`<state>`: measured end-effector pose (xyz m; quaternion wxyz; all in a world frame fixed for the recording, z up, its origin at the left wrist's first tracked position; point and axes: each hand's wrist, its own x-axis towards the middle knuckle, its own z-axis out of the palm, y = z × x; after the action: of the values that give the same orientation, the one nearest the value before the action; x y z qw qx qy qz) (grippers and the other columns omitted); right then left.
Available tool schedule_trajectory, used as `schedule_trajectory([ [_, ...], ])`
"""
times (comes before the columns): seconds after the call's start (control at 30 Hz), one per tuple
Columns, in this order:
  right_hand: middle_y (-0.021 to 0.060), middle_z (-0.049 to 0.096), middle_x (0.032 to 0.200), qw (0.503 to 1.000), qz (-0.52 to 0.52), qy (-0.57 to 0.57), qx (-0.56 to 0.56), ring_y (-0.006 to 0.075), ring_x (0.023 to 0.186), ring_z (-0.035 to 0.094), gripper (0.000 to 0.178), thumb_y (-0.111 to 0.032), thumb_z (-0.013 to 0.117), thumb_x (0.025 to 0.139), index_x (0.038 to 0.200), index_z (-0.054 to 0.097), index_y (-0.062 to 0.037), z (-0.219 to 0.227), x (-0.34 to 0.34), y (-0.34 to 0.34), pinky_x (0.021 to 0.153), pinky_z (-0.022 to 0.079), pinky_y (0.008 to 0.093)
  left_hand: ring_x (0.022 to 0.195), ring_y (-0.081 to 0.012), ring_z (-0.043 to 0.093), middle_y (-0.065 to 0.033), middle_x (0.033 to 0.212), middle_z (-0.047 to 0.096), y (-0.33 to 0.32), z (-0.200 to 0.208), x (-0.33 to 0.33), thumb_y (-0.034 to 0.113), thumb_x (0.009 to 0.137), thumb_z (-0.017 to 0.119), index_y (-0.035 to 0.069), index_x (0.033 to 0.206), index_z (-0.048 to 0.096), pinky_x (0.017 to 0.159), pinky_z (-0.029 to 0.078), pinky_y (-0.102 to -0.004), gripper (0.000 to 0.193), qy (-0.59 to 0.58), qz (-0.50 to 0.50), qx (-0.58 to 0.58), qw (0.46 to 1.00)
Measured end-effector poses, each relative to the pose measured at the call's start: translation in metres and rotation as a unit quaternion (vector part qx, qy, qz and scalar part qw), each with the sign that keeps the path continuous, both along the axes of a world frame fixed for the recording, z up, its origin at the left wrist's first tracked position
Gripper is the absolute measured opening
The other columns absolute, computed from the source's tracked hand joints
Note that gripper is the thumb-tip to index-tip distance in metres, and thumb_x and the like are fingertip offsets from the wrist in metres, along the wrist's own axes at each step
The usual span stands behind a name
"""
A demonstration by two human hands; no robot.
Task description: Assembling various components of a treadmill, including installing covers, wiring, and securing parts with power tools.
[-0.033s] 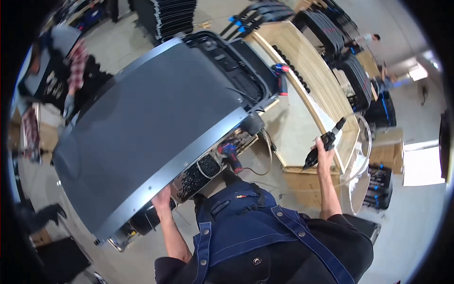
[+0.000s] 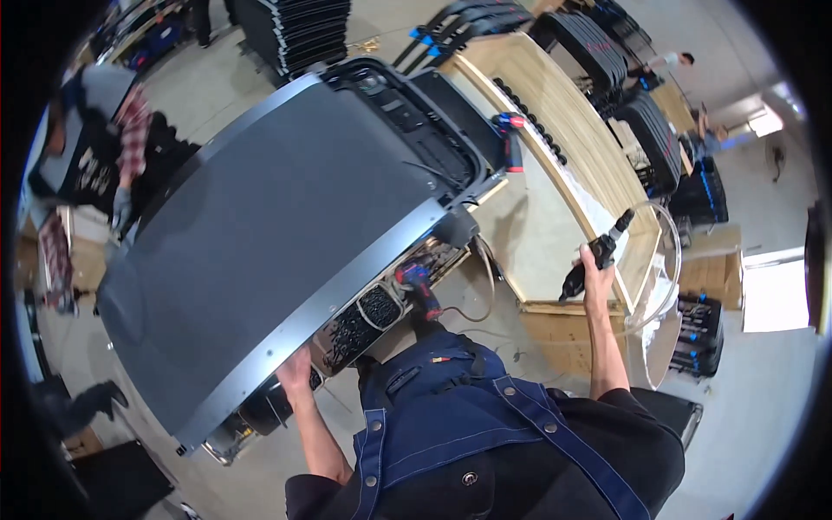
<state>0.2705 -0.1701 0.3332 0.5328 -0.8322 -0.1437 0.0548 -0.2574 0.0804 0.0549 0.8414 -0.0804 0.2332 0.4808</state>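
Looking down into a workshop with a pale concrete floor (image 2: 763, 451), stacks of dark panels at the far side and other people at the left and far right edges. Just left of the right hand (image 2: 596, 264), a long wooden-framed workbench (image 2: 555, 113) with a light top, running away and up-left from that hand; on it, farther off, a blue and red cordless drill (image 2: 511, 139) lying on its side. Right hand clenched around a black power screwdriver (image 2: 594, 256), long axis slanted, tip aimed up and to the right, away from the body, held raised over the near end of the bench; a clear hose (image 2: 667, 260) looping just right of that hand. Well to the left of it, a large grey flat panel (image 2: 269, 234) with a silver lower rim, long axis running from lower left to upper right, its back facing up. Left hand (image 2: 296, 373) gripping the underside of that silver rim near its lower end, fingers curled up beneath the edge and hidden. Between the two hands, near the apron, a second red and blue drill (image 2: 418, 290) resting beside trays of dark screws (image 2: 360, 316).
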Motion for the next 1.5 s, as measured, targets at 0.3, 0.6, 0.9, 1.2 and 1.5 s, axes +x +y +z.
schedule_trajectory([
  [0.3, 0.0027, 0.068, 0.082, 0.965, 0.191, 0.108, -0.141, 0.0112, 0.073, 0.061, 0.038, -0.014, 0.087, 0.07, 0.099, 0.067, 0.0012, -0.205, 0.177, 0.071, 0.069, 0.052, 0.0288, 0.075, -0.0152, 0.062, -0.0017, 0.084, 0.063, -0.126, -0.042, 0.067, 0.028, 0.098, 0.066, 0.012, 0.096, 0.064, 0.065, 0.055, -0.0307, 0.017, 0.31, -0.256, -0.201, 0.893],
  [0.6, 0.0113, 0.073, 0.095, 0.955, 0.222, 0.071, -0.182, 0.0223, 0.086, 0.067, 0.047, -0.013, 0.089, 0.066, 0.105, 0.066, 0.0, -0.365, 0.269, 0.126, 0.083, 0.053, 0.0382, 0.074, -0.0154, 0.061, -0.0024, 0.085, 0.063, -0.195, 0.036, 0.105, 0.024, 0.099, 0.062, 0.011, 0.1, 0.063, 0.063, 0.052, -0.0283, 0.013, 0.443, -0.278, -0.251, 0.815],
  [0.9, 0.0055, 0.066, 0.085, 0.966, 0.164, 0.194, -0.044, 0.0164, 0.076, 0.063, 0.019, -0.012, 0.073, 0.087, 0.098, 0.063, 0.0003, -0.263, 0.16, 0.095, 0.072, 0.051, 0.0304, 0.075, -0.0133, 0.062, -0.001, 0.086, 0.064, -0.172, 0.031, 0.145, 0.028, 0.097, 0.064, 0.011, 0.102, 0.064, 0.064, 0.051, -0.0278, 0.019, 0.552, -0.324, -0.212, 0.738],
  [1.2, 0.0281, 0.049, 0.141, 0.849, 0.44, 0.096, -0.277, 0.0432, 0.131, 0.048, 0.066, -0.02, 0.073, 0.085, 0.142, 0.045, 0.0008, -0.235, 0.063, 0.027, 0.112, 0.038, 0.046, 0.078, -0.0118, 0.064, -0.0009, 0.091, 0.067, -0.131, 0.007, 0.208, 0.037, 0.095, 0.066, 0.009, 0.107, 0.066, 0.067, 0.052, -0.0278, 0.031, 0.57, -0.423, -0.094, 0.698],
  [1.5, 0.0182, 0.057, 0.135, 0.943, 0.297, 0.042, -0.146, 0.0272, 0.123, 0.057, 0.056, -0.009, 0.062, 0.087, 0.141, 0.048, -0.0029, -0.374, 0.121, 0.056, 0.104, 0.044, 0.0359, 0.078, -0.0125, 0.064, -0.0016, 0.09, 0.067, -0.18, 0.012, 0.169, 0.035, 0.096, 0.066, 0.009, 0.108, 0.066, 0.067, 0.053, -0.0292, 0.029, 0.583, -0.375, -0.177, 0.699],
])
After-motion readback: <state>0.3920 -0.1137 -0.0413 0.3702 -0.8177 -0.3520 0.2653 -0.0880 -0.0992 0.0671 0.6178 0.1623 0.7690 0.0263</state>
